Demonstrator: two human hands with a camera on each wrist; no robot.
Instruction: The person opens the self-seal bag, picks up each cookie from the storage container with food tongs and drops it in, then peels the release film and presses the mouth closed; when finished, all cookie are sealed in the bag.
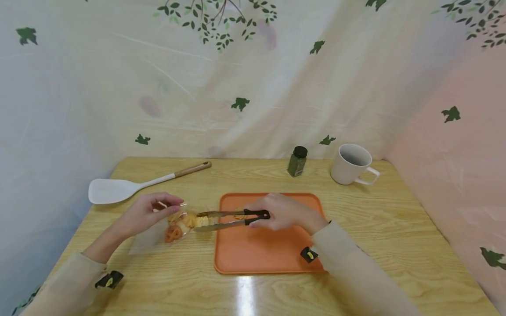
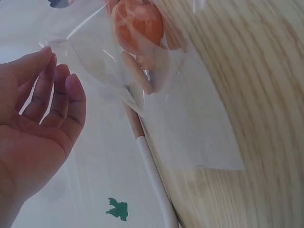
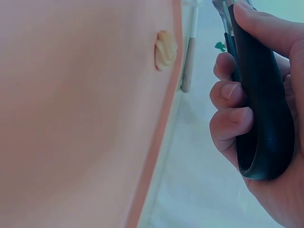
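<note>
My left hand pinches the edge of a clear plastic bag between thumb and forefinger. Inside the bag are an orange knotted piece and several yellowish, cookie-like pieces. My right hand grips tongs by their black handles. The metal arms reach left past the tray's edge, and their tips stand at a pale yellow piece beside the bag's contents. On the orange tray lies a ridged, cream-coloured piece, partly hidden behind the tongs in the head view.
A white spatula with a wooden handle lies at the back left. Behind the tray stand a small green jar with a black lid and, farther right, a white mug. A patterned cloth hangs behind the wooden table.
</note>
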